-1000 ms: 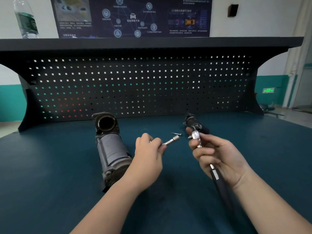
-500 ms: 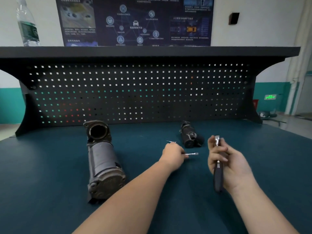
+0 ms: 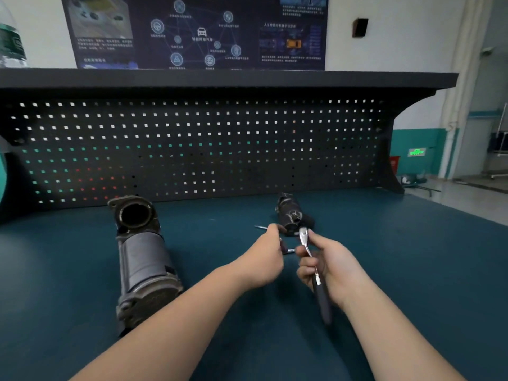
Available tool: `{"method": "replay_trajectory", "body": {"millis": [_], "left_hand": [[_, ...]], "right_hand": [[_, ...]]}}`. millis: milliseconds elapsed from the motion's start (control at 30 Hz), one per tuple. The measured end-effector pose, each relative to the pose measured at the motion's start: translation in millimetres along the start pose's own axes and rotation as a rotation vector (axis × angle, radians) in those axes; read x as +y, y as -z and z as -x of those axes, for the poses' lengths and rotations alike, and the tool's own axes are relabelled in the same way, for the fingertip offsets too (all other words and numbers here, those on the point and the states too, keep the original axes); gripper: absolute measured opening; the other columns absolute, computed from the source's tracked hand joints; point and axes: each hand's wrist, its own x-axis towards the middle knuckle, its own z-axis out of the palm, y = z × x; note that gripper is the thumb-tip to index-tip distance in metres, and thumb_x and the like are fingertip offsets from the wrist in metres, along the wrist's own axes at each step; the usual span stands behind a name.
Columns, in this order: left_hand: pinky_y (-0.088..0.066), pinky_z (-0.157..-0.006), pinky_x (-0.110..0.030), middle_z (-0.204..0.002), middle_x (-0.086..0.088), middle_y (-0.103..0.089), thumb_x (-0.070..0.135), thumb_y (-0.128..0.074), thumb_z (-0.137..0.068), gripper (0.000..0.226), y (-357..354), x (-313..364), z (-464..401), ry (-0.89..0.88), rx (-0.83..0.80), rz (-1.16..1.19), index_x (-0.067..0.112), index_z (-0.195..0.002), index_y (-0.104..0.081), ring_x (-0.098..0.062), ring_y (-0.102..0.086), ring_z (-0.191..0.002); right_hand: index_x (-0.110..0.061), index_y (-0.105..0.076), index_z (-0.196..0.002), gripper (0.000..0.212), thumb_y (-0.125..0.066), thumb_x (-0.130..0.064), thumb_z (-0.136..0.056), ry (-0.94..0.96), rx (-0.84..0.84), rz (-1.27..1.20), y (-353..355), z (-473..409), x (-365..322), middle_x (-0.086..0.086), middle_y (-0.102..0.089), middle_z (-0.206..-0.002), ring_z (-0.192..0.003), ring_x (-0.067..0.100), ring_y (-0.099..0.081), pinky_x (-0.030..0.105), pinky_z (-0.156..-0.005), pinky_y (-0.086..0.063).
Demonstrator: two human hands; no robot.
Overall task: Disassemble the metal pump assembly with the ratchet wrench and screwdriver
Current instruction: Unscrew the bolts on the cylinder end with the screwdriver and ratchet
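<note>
Right hand gripped ratchet wrench head-up, probably for fitting a socket; left hand pinching something small, unclear what. Pump assembly lay toward counter's left edge.

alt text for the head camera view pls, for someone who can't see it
A person's right hand grips a ratchet wrench above a dark blue-green workbench, while the left hand holds a small dark part beside the wrench's head. A large grey metal pump body lies to the left; a smaller dark component lies just beyond the hands, before a black pegboard.
</note>
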Motion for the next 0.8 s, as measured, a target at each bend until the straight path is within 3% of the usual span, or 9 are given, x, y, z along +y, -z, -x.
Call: {"method": "replay_trajectory", "body": {"millis": [133, 233, 333, 467, 600, 800], "left_hand": [[-0.047, -0.068, -0.014, -0.083, 0.020, -0.068, 0.016, -0.052, -0.094, 0.026, 28.7, 8.4, 58.9, -0.165, 0.079, 0.087, 0.037, -0.101, -0.039, -0.002, -0.061, -0.070], [-0.054, -0.072, -0.026, -0.085, 0.014, -0.072, 0.014, -0.064, -0.086, 0.025, 42.0, 4.4, 83.3, -0.140, 0.182, 0.102, 0.034, -0.082, -0.050, -0.011, -0.067, -0.071], [-0.055, -0.069, -0.033, -0.082, 0.011, -0.071, 0.012, -0.066, -0.084, 0.013, 45.7, 1.9, 88.8, -0.142, 0.255, 0.092, 0.024, -0.084, -0.061, -0.016, -0.065, -0.071], [-0.054, -0.064, -0.018, -0.076, 0.023, -0.067, 0.004, -0.063, -0.084, 0.024, 46.1, 1.5, 90.9, -0.172, 0.280, 0.165, 0.028, -0.085, -0.063, 0.001, -0.066, -0.074], [-0.052, -0.065, -0.014, -0.079, 0.021, -0.067, 0.001, -0.063, -0.084, 0.029, 44.8, 3.2, 90.9, -0.193, 0.288, 0.214, 0.031, -0.084, -0.061, 0.002, -0.066, -0.072], [-0.056, -0.070, -0.022, -0.077, 0.012, -0.069, 0.000, -0.065, -0.083, 0.033, 47.5, 1.6, 91.3, -0.140, 0.327, 0.298, 0.032, -0.076, -0.058, -0.006, -0.068, -0.069]], "right_hand": [[-0.014, -0.054, -0.083, 0.017, -0.057, -0.029, -0.090, 0.005, -0.118, 0.206, -9.0, 18.2, 1.4, 0.003, -0.050, -0.058, -0.034, 0.007, -0.030, 0.018, -0.032, -0.028], [-0.018, -0.054, -0.085, 0.014, -0.062, -0.028, -0.080, -0.003, -0.264, 0.237, -17.7, 32.5, 4.2, 0.004, -0.050, -0.061, -0.034, 0.007, -0.029, 0.018, -0.032, -0.027], [-0.020, -0.055, -0.084, 0.010, -0.061, -0.027, -0.080, -0.027, -0.382, 0.219, -26.2, 40.5, 10.8, 0.004, -0.048, -0.061, -0.031, 0.006, -0.029, 0.016, -0.031, -0.027], [-0.022, -0.059, -0.081, 0.004, -0.058, -0.026, -0.082, -0.016, -0.458, 0.278, -32.1, 44.7, 20.9, 0.005, -0.049, -0.061, -0.030, 0.006, -0.030, 0.015, -0.034, -0.027], [-0.022, -0.063, -0.076, 0.012, -0.055, -0.025, -0.084, -0.003, -0.473, 0.254, -30.0, 44.3, 18.5, 0.004, -0.047, -0.061, -0.030, 0.005, -0.029, 0.014, -0.034, -0.026], [-0.016, -0.055, -0.084, 0.006, -0.051, -0.020, -0.087, 0.016, -0.485, 0.213, -29.5, 42.6, 18.2, 0.004, -0.043, -0.056, -0.027, 0.005, -0.028, 0.014, -0.033, -0.024]]}}
